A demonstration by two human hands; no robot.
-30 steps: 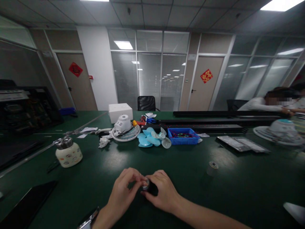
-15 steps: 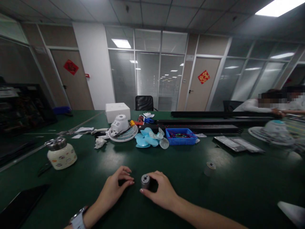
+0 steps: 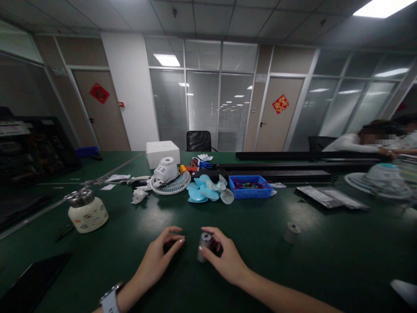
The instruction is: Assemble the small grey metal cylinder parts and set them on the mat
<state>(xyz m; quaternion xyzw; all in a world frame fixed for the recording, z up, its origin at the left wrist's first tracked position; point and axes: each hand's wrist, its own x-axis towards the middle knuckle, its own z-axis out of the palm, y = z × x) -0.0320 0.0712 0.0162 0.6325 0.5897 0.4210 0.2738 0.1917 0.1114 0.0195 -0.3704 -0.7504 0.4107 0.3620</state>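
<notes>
My right hand (image 3: 226, 254) is closed around a small grey metal cylinder (image 3: 203, 256), thumb at its near side and fingers behind it. The cylinder stands upright or nearly so, its dark-centred top end facing up; whether its base touches the table is hard to tell. To its left, my left hand (image 3: 164, 250) holds nothing, with thumb and fingers curved and a gap between them. A watch (image 3: 111, 299) is on that wrist. Another small metal cylinder (image 3: 291, 233) stands on the green table (image 3: 254, 269), well to the right of my right hand.
Beyond my hands lie light-blue fan blades (image 3: 202, 191), a white fan part (image 3: 167, 171), and a blue tray (image 3: 250, 192) of wires. A cream jar (image 3: 88, 215) stands left, near a dark flat panel (image 3: 35, 280). Flat packages (image 3: 322, 198) lie right; people (image 3: 345, 143) sit beyond.
The cylinder has shifted slightly right with my right hand, whose thumb now crosses its front. My left hand keeps nearly the same place and pose. The whole view has shifted a little.
</notes>
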